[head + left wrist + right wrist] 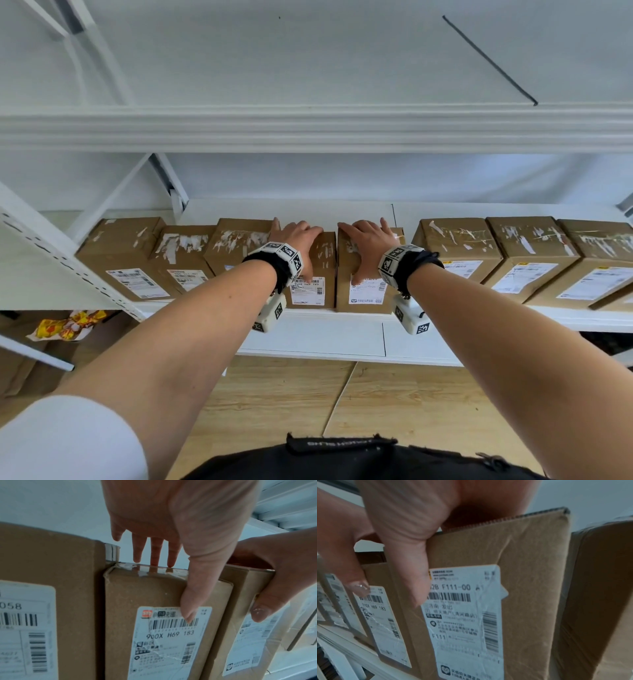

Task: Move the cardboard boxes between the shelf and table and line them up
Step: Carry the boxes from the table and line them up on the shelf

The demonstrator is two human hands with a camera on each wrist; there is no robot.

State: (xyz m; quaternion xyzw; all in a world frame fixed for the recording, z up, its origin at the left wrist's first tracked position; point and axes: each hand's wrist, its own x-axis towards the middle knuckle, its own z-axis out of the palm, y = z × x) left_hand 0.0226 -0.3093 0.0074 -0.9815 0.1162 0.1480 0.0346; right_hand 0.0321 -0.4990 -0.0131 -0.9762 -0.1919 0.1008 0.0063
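Several brown cardboard boxes with white shipping labels stand in a row on a white shelf (315,337). My left hand (303,251) lies over the top front edge of a middle box (323,291), fingers on its taped top (154,563) and thumb down the front onto the label (171,635). My right hand (361,253) grips the neighbouring box (363,303) the same way, with its thumb (418,595) on the front label; its fingers are hidden behind the top edge. The two held boxes (145,595) (530,574) stand side by side, almost touching.
Three boxes (123,260) stand left of the held pair and three more (527,257) to the right, across a small gap. An upper shelf beam (308,130) runs overhead and a slanted upright (68,267) is at the left. A yellow packet (68,323) lies below; wooden floor (274,394) underneath.
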